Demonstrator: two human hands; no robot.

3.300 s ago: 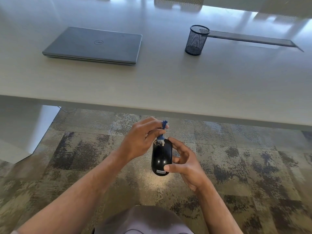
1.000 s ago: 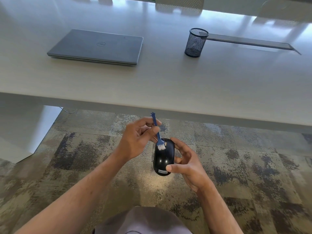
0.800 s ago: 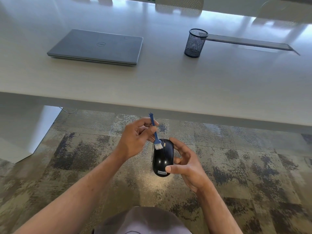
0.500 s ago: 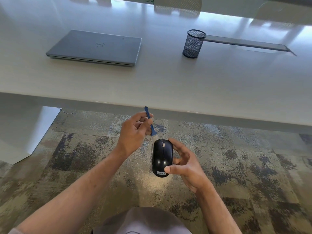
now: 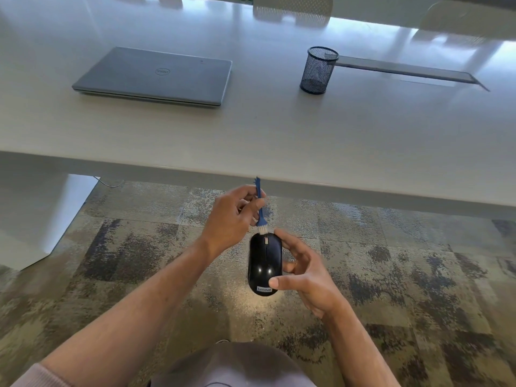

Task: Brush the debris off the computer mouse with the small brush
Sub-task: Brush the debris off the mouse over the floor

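Two hands are held above the carpet (image 5: 391, 275): the black Lenovo mouse (image 5: 264, 263) is gripped by the right hand (image 5: 307, 275), while the small blue brush (image 5: 261, 210) is pinched by the left hand (image 5: 231, 219), bristles at the mouse's far end. Farther off, a closed Dell laptop (image 5: 156, 76) and mesh pen cup (image 5: 318, 69) are carried on the counter (image 5: 279, 135).
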